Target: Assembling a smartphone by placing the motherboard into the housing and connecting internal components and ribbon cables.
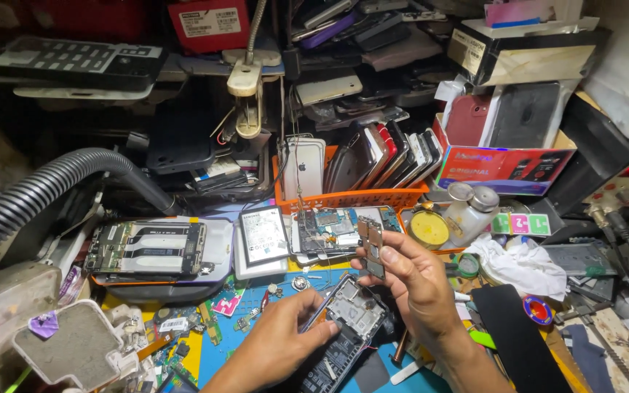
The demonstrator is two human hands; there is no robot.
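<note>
My right hand (420, 280) holds a small brown circuit board (371, 246) upright between thumb and fingers, above the bench. My left hand (282, 342) grips a thin pair of tweezers (316, 314) whose tip points at an opened phone (343, 331) lying back-up on the blue mat (220, 346). The opened phone's inner frame and parts are exposed, and the left hand rests against its left edge.
Another opened phone (147, 247) lies left on a grey stand, beside a flat battery (262, 234) and more boards. An orange basket (358, 196) holds several phones. A grey ribbed hose (45, 185) curves in from the left. A small bottle (467, 211), yellow tin (428, 229), white cloth (522, 266).
</note>
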